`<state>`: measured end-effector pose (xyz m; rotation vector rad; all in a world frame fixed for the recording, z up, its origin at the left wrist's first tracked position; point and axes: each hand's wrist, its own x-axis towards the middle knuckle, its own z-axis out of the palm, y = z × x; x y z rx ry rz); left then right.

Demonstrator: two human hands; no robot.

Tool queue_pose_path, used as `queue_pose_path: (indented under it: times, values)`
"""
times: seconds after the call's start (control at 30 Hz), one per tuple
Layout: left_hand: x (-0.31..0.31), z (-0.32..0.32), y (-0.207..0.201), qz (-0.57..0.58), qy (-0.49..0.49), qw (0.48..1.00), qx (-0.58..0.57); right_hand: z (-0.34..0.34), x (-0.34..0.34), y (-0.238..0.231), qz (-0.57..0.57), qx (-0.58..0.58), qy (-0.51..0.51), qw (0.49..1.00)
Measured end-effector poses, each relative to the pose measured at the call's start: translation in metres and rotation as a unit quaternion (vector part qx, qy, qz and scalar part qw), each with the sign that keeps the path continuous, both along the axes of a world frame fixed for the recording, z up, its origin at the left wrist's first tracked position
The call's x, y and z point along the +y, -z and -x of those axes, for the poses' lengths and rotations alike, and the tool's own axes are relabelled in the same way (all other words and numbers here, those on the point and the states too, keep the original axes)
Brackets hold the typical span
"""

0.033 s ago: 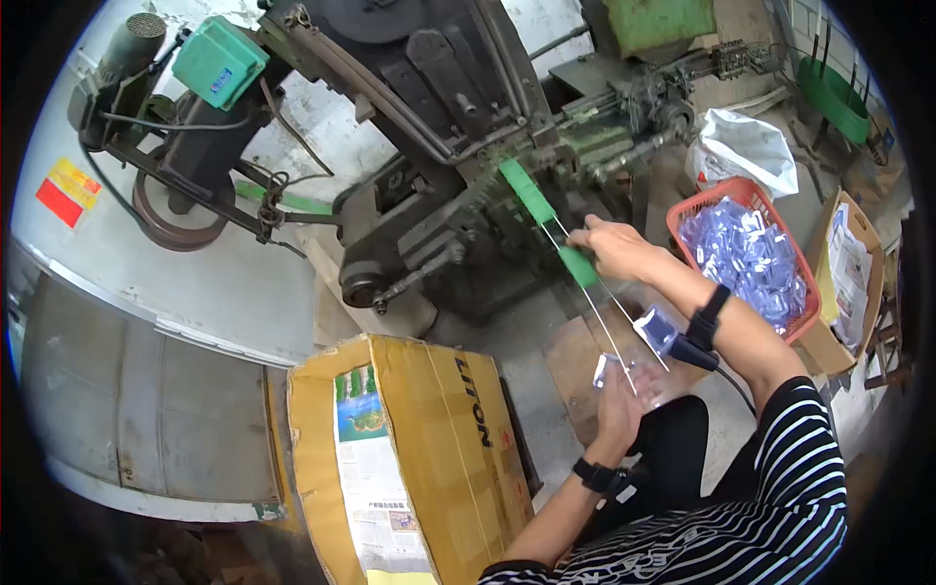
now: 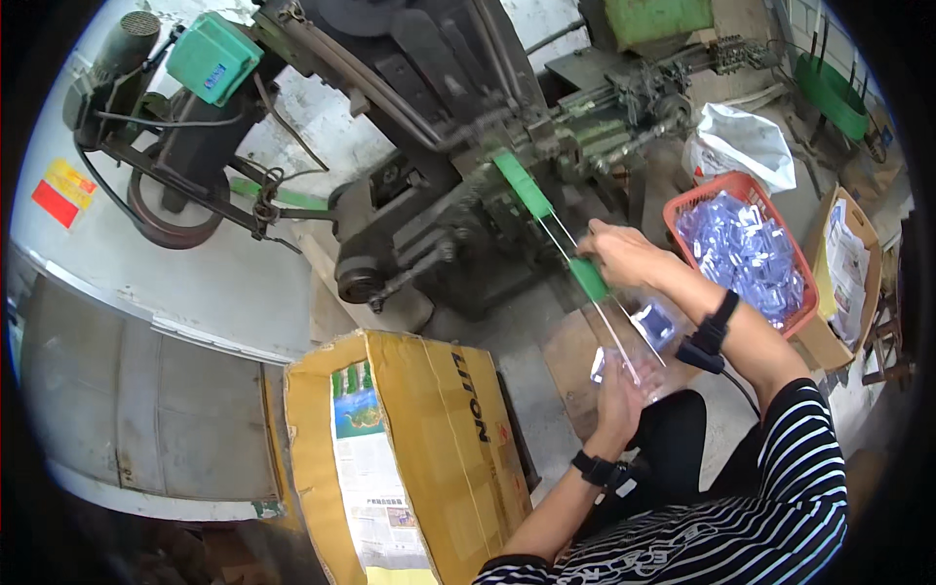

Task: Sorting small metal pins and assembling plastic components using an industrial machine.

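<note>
My left hand (image 2: 620, 395) is low in the middle, closed around a clear plastic piece (image 2: 598, 367) beside the near ends of two thin pale rods (image 2: 620, 342). Farther up, my right hand (image 2: 624, 255) has curled fingers at the upper edge of a green block (image 2: 588, 280) on the rods; whatever they pinch is hidden. A second green block (image 2: 524, 185) is at the rods' far end, against a dark, greasy machine (image 2: 458, 224). Between my forearms shows a bluish clear plastic piece (image 2: 655, 325), partly blurred.
At the right stands a red basket (image 2: 673, 216) heaped with bluish clear plastic pieces (image 2: 741, 249). A white sack (image 2: 746, 146) is behind it and an open carton (image 2: 858, 263) beside it. A large cardboard box (image 2: 439, 439) stands left of my left arm. A brown board (image 2: 570, 361) lies below the rods.
The green block near my right hand has slid along the rods toward me. My right hand has shifted slightly the same way. My left hand stays almost in place.
</note>
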<state>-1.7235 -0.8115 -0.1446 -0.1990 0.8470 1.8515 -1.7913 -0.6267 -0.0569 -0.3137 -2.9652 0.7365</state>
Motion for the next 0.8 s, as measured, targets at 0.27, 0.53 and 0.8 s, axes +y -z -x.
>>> queue_pose_path:
  times: [0.27, 0.53, 0.8]
  values:
    - [0.008, 0.002, -0.018, -0.011, -0.007, 0.999, 0.045, -0.099, -0.030, 0.022, 0.288, 0.030, 0.015, 0.957]
    - [0.001, -0.010, -0.018, -0.017, -0.022, 0.999, 0.030, -0.125, -0.055, 0.035, 0.277, 0.143, 0.052, 0.949]
    - [0.014, 0.014, -0.022, -0.001, 0.111, 0.994, 0.003, -0.143, -0.068, 0.012, 0.031, 0.139, 0.082, 0.986]
